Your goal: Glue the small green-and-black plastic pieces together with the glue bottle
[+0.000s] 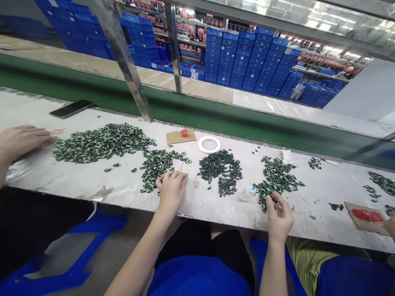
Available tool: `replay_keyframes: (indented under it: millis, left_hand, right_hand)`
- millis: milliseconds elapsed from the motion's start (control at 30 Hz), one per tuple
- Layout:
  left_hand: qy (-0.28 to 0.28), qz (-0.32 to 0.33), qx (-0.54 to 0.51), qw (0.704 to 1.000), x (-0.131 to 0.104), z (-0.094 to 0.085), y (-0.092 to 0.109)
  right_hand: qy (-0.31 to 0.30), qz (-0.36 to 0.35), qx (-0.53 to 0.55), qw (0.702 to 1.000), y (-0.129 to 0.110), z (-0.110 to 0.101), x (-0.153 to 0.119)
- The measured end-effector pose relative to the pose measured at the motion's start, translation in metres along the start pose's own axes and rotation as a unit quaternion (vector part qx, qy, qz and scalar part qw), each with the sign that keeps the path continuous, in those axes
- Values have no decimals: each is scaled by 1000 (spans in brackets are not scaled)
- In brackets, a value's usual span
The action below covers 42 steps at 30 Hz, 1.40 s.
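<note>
My left hand (172, 188) rests at the right edge of a heap of small black and bright-green pieces (156, 166). Its fingers are bent and drawn together; whatever lies between thumb and forefinger is hidden. A small pale pointed item (181, 167) shows just beyond the fingertips. My right hand (280, 216) is at the near edge of another black-green heap (279, 174), thumb and fingers slightly apart, with no held piece visible. Between the hands lie a pile of plain dark pieces (220, 164) and a small white bottle with a blue tip (247, 193).
Behind the piles are a white tape roll (201, 144) and a red-capped small pot (184, 132) on cardboard (173, 138). A co-worker's hand (24, 142) is at far left, near a larger heap (105, 142) and a phone (72, 109). A metal post (129, 70) rises behind.
</note>
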<state>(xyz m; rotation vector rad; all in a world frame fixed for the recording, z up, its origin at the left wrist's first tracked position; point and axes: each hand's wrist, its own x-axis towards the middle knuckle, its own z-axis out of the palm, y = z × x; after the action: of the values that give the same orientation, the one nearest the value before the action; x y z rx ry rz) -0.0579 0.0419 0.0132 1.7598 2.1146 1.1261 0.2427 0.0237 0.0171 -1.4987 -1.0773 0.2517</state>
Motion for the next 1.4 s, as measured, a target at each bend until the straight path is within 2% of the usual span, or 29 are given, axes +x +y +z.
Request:
replay_keyframes:
  millis: [67,167,267,400,467,567,667,800,1000,1100,1233,1400]
  left_hand:
    - [-6,7,28,1000,4,2,-3]
    - [-20,5,57,998,5,7,-2]
    - [-17,5,54,998,6,9,0]
    - [-18,-1,80,997,9,8,6]
    - [-28,-25,113,993,10,6,10]
    - [-40,-52,145,987,11,4,15]
    - [-46,-47,147,987,10,4,16]
    - [-42,-18,122,991,9,7,12]
    - [-50,25,64,996,9,13,10]
    - [-109,70,-9,992,0,18,13]
    - [-177,120,-89,973,-21,30,21]
    - [-152,145,-116,971,-41,41,24]
  right_hand:
    - [-63,-69,-67,993,5,2,0]
    - [-115,-163,-145,969,11,11,-6]
    - [-139,-190,-166,958,15,22,-10]
    - [-161,-145,-133,967,11,33,-12]
    - [-174,-89,-78,978,4,34,-15]
    - [-166,30,28,985,-6,30,-22]
    - [-166,117,110,973,-9,25,-26]
    - [-166,155,218,949,-4,19,-22]
    - [-66,239,311,917,-12,23,-19]
    - [-58,250,287,923,-19,28,-23]
    - [-70,202,206,955,-22,35,-34]
    - [-137,119,109,977,-26,43,-46]
